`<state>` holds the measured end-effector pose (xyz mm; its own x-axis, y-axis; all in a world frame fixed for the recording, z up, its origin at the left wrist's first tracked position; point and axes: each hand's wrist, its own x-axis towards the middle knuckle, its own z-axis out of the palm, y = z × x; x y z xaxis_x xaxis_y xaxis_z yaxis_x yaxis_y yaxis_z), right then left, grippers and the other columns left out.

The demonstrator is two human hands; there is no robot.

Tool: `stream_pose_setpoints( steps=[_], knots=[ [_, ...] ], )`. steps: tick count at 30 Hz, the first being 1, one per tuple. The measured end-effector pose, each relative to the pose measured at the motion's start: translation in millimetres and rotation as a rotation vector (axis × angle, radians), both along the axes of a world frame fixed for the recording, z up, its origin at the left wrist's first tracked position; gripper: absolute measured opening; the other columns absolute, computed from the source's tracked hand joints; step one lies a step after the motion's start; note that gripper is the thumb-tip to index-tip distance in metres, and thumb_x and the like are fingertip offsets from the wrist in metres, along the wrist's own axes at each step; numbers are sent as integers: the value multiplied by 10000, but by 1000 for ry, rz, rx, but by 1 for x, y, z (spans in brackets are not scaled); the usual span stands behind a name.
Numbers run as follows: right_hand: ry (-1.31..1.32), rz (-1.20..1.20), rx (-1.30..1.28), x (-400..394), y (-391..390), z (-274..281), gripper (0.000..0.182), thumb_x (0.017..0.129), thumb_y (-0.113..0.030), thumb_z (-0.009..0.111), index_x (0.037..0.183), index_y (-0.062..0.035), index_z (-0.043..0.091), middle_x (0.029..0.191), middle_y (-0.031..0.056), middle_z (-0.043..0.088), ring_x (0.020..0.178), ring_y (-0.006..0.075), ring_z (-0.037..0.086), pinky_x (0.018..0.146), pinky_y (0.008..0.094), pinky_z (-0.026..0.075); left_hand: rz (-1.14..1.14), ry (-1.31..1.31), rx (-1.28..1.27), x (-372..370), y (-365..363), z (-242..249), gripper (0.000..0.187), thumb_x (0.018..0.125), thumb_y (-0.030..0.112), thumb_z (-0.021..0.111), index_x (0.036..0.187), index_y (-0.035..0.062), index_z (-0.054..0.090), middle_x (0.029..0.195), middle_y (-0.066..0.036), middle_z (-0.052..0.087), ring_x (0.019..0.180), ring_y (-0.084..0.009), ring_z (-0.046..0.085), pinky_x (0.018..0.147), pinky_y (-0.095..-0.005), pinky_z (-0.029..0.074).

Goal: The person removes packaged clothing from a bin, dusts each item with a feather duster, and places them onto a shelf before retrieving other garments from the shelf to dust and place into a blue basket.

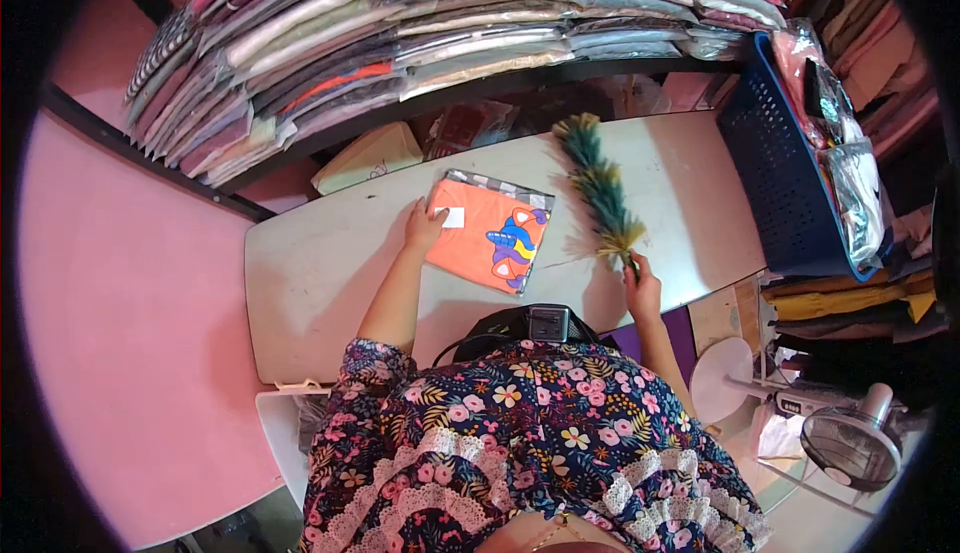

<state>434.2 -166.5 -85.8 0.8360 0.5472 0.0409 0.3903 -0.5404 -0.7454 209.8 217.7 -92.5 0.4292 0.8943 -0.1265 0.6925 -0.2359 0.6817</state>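
On the white table (330, 273) lies a folded orange garment (465, 248) with a blue, purple and yellow print, in clear plastic, with a grey checked edge along its top. My left hand (424, 227) rests on its left edge, fingers beside a small white label (453, 217). To the right, my right hand (641, 281) is closed round the handle of a green and yellow feathery duster (600, 188). The duster points away from me over the table, apart from the garment.
Stacks of bagged clothes (480, 33) fill a shelf behind the table. A blue basket (770, 163) of packed garments stands at the right edge. A fan (850, 448) is at the lower right, a pale bundle (370, 158) under the shelf.
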Motion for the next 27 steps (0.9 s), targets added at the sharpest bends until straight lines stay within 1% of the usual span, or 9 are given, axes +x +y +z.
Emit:
stream_pose_setpoints(
  steps=[5,9,11,13,15,17,19,23,27],
  knots=[
    [46,-101,11,-2,-39,10,335,871,-129,570,1204,-115,539,682,139,626,604,251,630,571,359,484,-46,-229,-866,4,-6,53,457,811,106,673,1214,-31,507,1095,-128,628,934,-220,639,768,-362,525],
    [66,-201,16,2,-53,11,339,882,-102,543,1220,-124,542,695,129,633,626,232,634,609,348,491,-198,-350,-659,29,-17,73,340,786,109,699,1075,-29,584,1003,-94,642,873,-178,630,775,-309,503],
    [80,-263,93,7,-58,5,340,884,-106,545,1224,-120,540,698,124,635,640,222,636,621,346,490,-414,-339,-178,41,-28,103,274,784,96,694,1016,-14,600,949,-63,637,823,-162,614,768,-293,495],
    [74,-280,137,15,-61,-4,338,894,-118,546,1231,-117,536,705,112,636,641,197,627,614,329,483,-399,-427,-80,40,-47,142,251,744,73,711,965,4,613,950,-62,618,818,-155,593,762,-277,487],
    [134,-310,148,20,-61,0,341,903,-130,546,1244,-116,529,717,95,637,645,156,611,603,301,473,-546,-555,297,33,-53,161,247,692,29,735,917,23,633,992,-89,600,892,-164,588,755,-274,489],
    [160,-311,131,24,-59,0,347,910,-139,544,1256,-119,524,732,81,640,648,121,594,599,274,467,-557,-665,189,25,-61,162,296,629,-15,743,897,67,649,1053,-95,579,1012,-231,568,839,-327,473],
    [169,-310,203,26,-55,-2,351,911,-135,544,1260,-123,523,735,78,641,654,111,594,600,267,467,-710,-446,719,9,-54,143,352,597,-50,726,909,96,655,1073,-85,578,1114,-300,512,958,-405,408],
    [205,-294,229,17,-43,0,352,911,-130,542,1262,-124,523,763,82,647,669,105,594,608,265,467,-626,155,621,-38,-61,56,440,654,-46,668,1041,163,665,1387,-156,384,1261,-352,395,1027,-464,345],
    [274,-153,174,-6,-24,-6,338,894,-118,562,1230,-99,528,789,116,656,721,140,616,659,291,481,-473,-38,105,-50,-77,19,492,738,-18,641,1191,164,580,1455,-180,281,1346,-371,258,1073,-404,302]
  ],
)
